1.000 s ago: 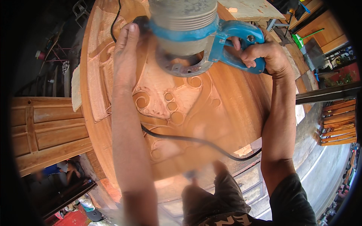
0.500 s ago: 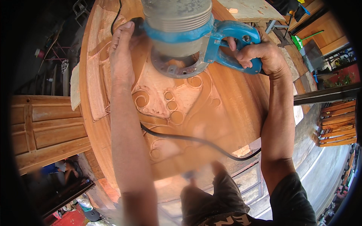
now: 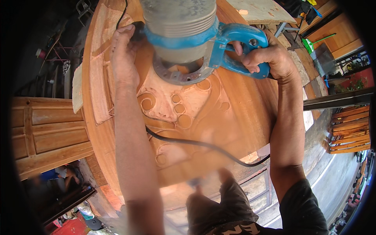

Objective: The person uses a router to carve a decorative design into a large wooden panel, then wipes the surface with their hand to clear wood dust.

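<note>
A large router [image 3: 180,21] with a dusty grey motor housing and a blue collar stands on a carved wooden panel [image 3: 250,105]. My right hand [image 3: 274,58] is wrapped round its blue loop handle [image 3: 239,33]. On the other side, my left hand [image 3: 124,55] closes on the dark side knob [image 3: 138,31], partly hidden by the fingers. The router's round base ring [image 3: 184,80] lies at the far part of the carving, over scrolls and raised discs; the bit cannot be made out. A black power cord [image 3: 196,143] crosses the panel below my hands.
A panelled wooden door [image 3: 55,125] lies at the left, with a person [image 3: 64,178] partly in shadow below it. Stacked wooden slats [image 3: 350,129] stand at the right. A green broom [image 3: 308,44] and a pale board [image 3: 262,11] are at the far right. Dust blurs the panel's near edge.
The router has slid slightly left and toward me, with both hands still on it. The panel and cord look nearly the same.
</note>
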`<state>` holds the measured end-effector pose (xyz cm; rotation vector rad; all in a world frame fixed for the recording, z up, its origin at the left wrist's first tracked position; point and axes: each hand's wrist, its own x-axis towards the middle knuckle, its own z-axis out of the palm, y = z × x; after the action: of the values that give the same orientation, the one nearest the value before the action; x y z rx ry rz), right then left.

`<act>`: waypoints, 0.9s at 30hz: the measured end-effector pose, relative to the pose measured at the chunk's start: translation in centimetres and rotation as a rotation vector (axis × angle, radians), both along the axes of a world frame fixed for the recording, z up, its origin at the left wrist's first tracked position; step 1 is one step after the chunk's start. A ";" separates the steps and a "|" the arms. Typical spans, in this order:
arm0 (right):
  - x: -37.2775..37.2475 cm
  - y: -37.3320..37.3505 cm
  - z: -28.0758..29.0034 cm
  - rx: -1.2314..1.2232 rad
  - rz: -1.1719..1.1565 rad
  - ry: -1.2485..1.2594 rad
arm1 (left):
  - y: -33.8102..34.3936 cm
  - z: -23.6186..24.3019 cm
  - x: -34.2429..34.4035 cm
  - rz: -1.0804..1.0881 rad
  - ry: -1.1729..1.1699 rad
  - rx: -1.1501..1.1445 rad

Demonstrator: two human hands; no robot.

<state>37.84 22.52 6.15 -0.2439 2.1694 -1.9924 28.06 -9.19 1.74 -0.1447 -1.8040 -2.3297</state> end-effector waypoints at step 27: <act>1.2 1.8 -0.6 -0.007 -0.027 -0.001 | 0.7 0.4 2.1 -0.095 -0.048 -0.106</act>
<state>39.01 24.28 5.52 -0.2157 2.1768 -2.0133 30.17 -8.47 2.12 -0.1950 -1.9856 -2.3192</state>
